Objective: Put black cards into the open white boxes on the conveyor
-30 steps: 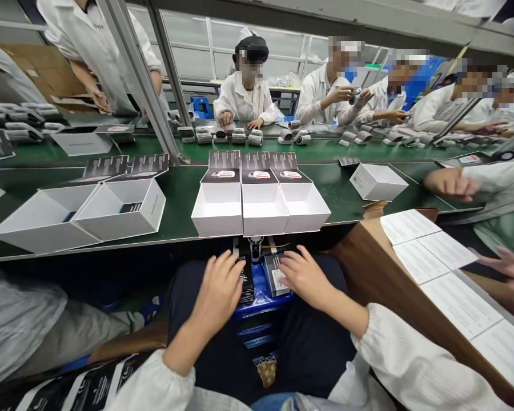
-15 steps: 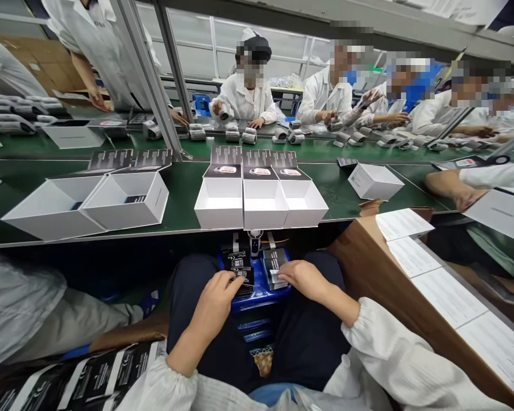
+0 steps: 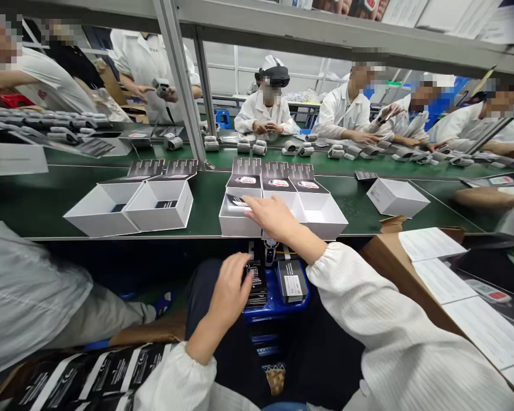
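My right hand point(image 3: 276, 220) reaches over the leftmost of three open white boxes point(image 3: 240, 227). Pinched in its fingers is a small black leaflet point(image 3: 236, 200), tilted inside that box. My left hand point(image 3: 229, 288) hovers at the stack of black printed packets point(image 3: 257, 288), thumb and fingers apart, holding nothing visible. Beside that stack, a pile of black booklets point(image 3: 292, 277) with a pale label on top lies on the blue stool point(image 3: 257, 315) between my knees. My right forearm partly covers the middle box point(image 3: 297, 212).
Two open white boxes point(image 3: 158, 214) stand left on the green bench point(image 3: 209, 197); another white box point(image 3: 397, 197) is at right. A carton point(image 3: 381, 251) holding white sheets is by my right arm. Black packets point(image 3: 107, 371) fill a container lower left. Co-workers sit opposite.
My right hand has moved up from the booklet pile to the leftmost of the three boxes, carrying a black leaflet. My left hand stays near the black packets, and the view has shifted left.
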Demonstrator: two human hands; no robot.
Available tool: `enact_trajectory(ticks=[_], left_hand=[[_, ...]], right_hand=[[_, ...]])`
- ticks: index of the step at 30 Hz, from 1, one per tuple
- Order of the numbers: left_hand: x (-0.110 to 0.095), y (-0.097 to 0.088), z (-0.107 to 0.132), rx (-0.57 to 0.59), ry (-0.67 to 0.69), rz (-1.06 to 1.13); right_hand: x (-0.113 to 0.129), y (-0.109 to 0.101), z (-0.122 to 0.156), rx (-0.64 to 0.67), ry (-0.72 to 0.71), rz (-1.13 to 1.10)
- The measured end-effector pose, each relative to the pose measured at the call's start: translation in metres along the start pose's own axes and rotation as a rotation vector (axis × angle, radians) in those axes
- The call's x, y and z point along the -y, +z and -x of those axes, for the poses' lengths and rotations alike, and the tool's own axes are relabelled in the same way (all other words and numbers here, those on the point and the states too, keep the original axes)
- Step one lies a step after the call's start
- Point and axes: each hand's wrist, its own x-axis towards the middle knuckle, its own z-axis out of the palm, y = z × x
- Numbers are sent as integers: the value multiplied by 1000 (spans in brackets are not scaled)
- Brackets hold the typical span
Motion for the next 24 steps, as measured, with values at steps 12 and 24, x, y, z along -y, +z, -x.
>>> enact_trajectory(ticks=[12,24], left_hand=[[18,42,44,732,25,-356],[-4,9,33,189,161,63]], right_hand=[[-17,90,208,341,-6,92],[-29,80,196,233,353,-354]])
